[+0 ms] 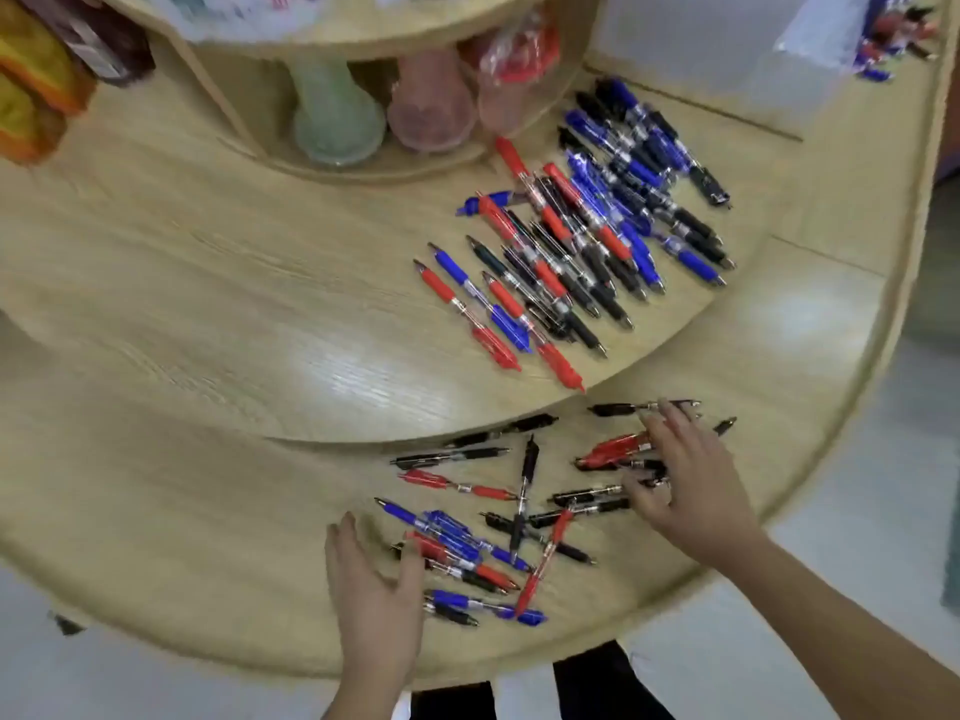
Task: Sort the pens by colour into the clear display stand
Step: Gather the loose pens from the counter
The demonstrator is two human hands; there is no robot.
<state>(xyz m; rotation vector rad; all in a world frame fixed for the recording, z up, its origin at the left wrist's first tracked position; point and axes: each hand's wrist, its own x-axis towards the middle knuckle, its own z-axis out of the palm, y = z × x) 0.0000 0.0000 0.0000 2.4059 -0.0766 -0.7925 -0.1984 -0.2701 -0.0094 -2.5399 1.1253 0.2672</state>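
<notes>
Many red, blue and black pens lie mixed in a pile (587, 236) on the middle wooden tier. More pens lie scattered (522, 480) on the lower tier in front of me. My left hand (374, 579) rests flat at the left of this scatter, its thumb touching a red and blue cluster (452, 537). My right hand (685, 475) lies spread over the right side, fingertips on black pens and a red pen (613, 452). A blurred clear display stand (800, 49) stands at the far right back, with some pens (893, 39) beside it.
Green (337, 122), pink (431, 106) and clear (514, 70) cups sit in the alcove under the top tier. Orange and dark packages (47, 70) fill the back left. The lower tier's curved edge (519, 662) is close to my body.
</notes>
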